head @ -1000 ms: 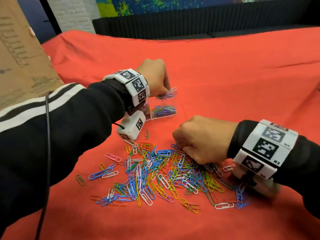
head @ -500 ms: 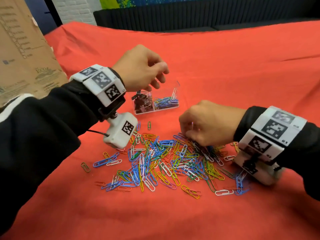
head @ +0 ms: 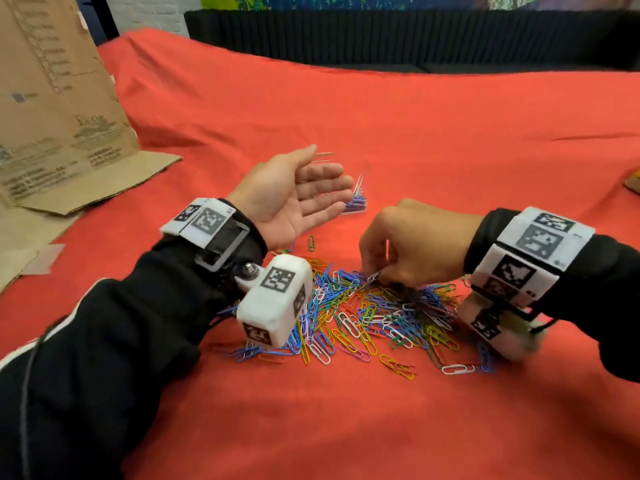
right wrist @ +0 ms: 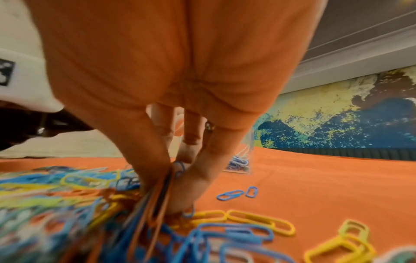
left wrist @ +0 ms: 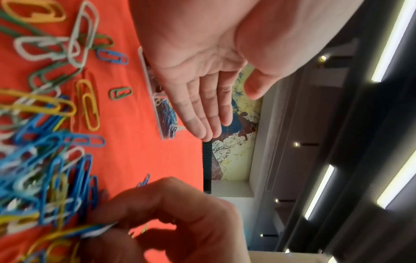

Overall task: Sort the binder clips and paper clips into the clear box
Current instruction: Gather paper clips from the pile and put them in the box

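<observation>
A heap of coloured paper clips lies on the red cloth in front of me. My right hand is at the heap's far edge, its fingertips pinching a small bunch of paper clips. My left hand hovers palm up with straight fingers and holds nothing. Behind it stands the clear box, mostly hidden, with blue clips showing at its right end. The left wrist view shows the clear box under the left hand's fingers. No binder clips show.
A brown paper bag lies flat at the far left. A few stray clips lie between the heap and the box. A dark sofa runs along the back. Red cloth stretches to the right and back.
My left hand has turned palm up and spread its fingers, now covering most of the box from the head view. The right hand stays at the heap, pinching clips.
</observation>
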The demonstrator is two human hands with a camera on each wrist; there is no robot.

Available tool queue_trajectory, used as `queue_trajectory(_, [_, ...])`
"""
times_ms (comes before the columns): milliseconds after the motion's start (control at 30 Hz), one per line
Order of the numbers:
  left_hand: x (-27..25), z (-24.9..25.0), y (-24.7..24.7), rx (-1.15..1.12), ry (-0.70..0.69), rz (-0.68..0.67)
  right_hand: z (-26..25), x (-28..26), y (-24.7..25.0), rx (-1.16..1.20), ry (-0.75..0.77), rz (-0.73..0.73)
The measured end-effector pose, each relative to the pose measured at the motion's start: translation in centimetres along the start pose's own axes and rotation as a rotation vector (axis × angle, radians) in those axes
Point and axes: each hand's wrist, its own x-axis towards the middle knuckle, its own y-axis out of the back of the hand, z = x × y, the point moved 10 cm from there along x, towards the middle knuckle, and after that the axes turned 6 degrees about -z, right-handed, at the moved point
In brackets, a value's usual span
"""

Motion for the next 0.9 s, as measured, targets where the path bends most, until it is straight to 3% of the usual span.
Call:
queue_trajectory(233, [0.1, -2.4, -0.7, -0.263, 0.087, -0.054, 1.1, 0.1, 8.1, 0.302, 0.039, 0.372])
queue_trajectory(333, [0.1, -3.2, -1.6, -0.485, 0.059, -0.098, -0.5, 1.0, 10.7, 0.412, 0.104, 0.531])
queue_trajectory(400, [-0.1, -3.0, -2.0, -0.607, -0.008, -0.128, -1.9, 2.3, 10.5, 0.415, 0.113, 0.549])
queue_trajectory(600, [0.2, -3.0, -0.9, -0.727, -0.127, -0.102, -3.5, 3.4, 8.6, 0.308, 0.059, 0.392])
queue_trajectory(767, [0.2, -2.9, -0.3, -0.675, -0.125, -0.064, -1.9, -0.7, 11.2, 0.181, 0.04, 0.43])
queue_trajectory(900, [0.1, -2.1, 0.0, -0.62, -0.149, -0.074, 1.0, -2.2, 4.8, 0.096, -0.088, 0.026])
